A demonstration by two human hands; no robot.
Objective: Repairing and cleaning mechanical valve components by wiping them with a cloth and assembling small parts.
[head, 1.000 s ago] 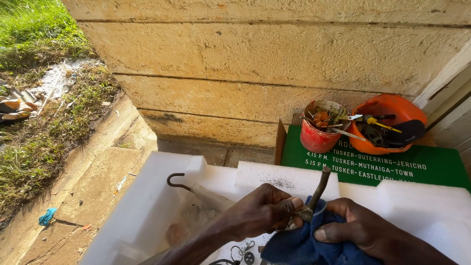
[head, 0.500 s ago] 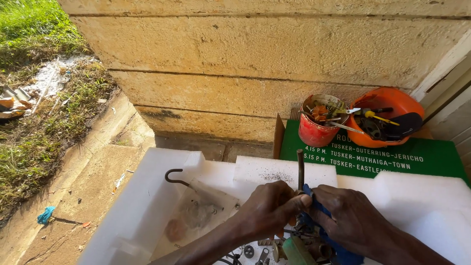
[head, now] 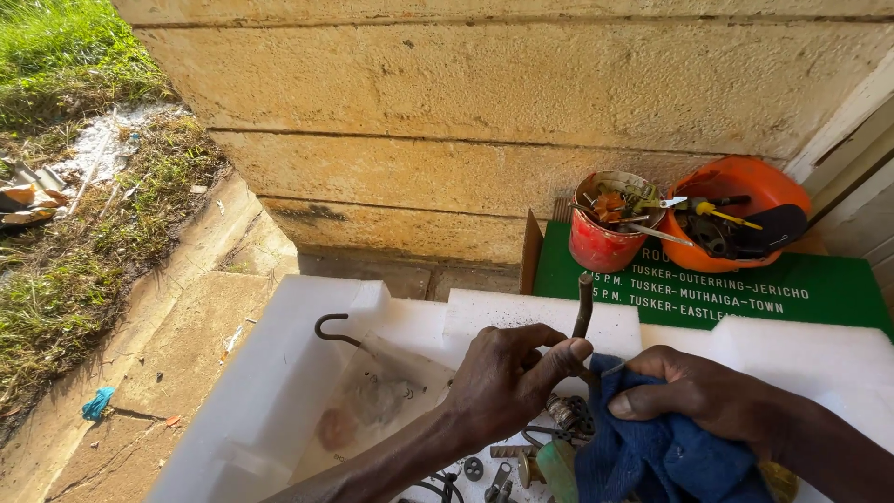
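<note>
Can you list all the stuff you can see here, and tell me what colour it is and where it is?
thin dark metal rod: one, upright, pinched by left hand
dark blue cloth: one, under right hand
white foam tray: one, front centre
dark metal hook: one, in tray, left
red tin of tools: one, on green board
orange bowl of tools: one, beside tin
green signboard: one, behind tray
left hand: grips rod
right hand: presses cloth

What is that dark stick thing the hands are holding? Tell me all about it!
It is a thin dark metal rod, dull and maybe rusty, standing nearly upright with a slightly bent top. The left hand pinches its lower part with thumb and fingers. The right hand presses a blue cloth beside its base. Its bottom end is hidden.
</note>
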